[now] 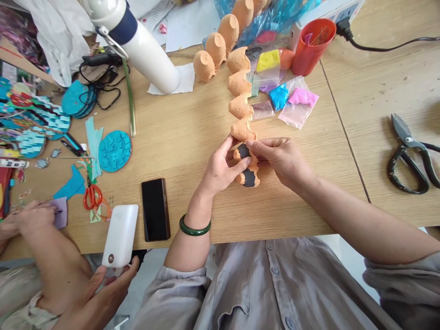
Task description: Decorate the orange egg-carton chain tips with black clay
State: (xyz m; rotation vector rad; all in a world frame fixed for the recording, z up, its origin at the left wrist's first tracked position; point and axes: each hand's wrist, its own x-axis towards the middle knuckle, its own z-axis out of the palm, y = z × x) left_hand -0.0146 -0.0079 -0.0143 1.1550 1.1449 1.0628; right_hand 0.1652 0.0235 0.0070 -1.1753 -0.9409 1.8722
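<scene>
Both my hands are on a long strip of orange-painted egg carton point(240, 98), which runs away from me across the wooden table. Its near cups carry black patches point(248, 178) that look like modelling clay. My left hand point(222, 167) grips the strip from the left, its thumb on a black patch. From the right, my right hand point(283, 158) pinches the strip's edge by the upper black patch; its other fingers are partly hidden. Beyond the strip stands another row of orange egg-carton cups point(216, 48). Bags of coloured clay point(268, 60) lie to the strip's right.
At left, another person's hand holds a white power bank point(121, 233) beside a black phone point(154, 208). Nearby are red-handled scissors point(92, 197) and a blue disc point(115, 151). A white bottle point(147, 55), red cup point(313, 48) and black-handled shears point(409, 149) stand or lie around.
</scene>
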